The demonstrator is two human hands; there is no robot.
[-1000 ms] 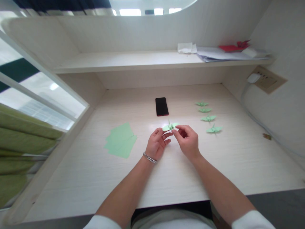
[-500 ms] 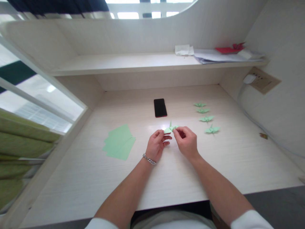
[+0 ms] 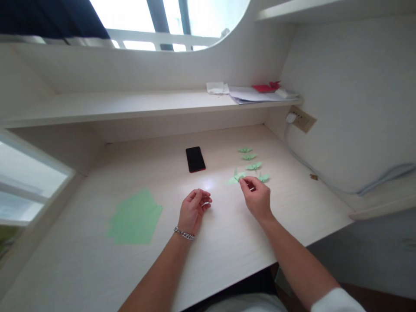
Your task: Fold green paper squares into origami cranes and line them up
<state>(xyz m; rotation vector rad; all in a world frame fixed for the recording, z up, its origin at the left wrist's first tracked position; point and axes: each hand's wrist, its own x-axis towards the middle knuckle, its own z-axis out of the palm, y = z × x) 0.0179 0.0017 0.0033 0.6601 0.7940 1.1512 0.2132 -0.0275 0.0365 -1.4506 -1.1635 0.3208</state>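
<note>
Green paper crane [image 3: 237, 177], pinched at its near wing between thumb and forefinger of right hand [image 3: 257, 198]; lying just beyond and left of those fingertips, wings spread roughly left to right, low over or on the desk [image 3: 227, 242], contact not discernible. Left hand [image 3: 193, 209] farther off, fingers loosely curled on nothing. Just right of the crane, row of four folded cranes [image 3: 254, 166] running toward the back wall. Black phone [image 3: 195, 159] beyond; stack of green paper sheets [image 3: 134, 216] far left. Above, shelf [image 3: 130, 106] with red origami [image 3: 267, 87]; wall socket [image 3: 300, 119] at right; bright window [image 3: 136, 17] overhead.
</note>
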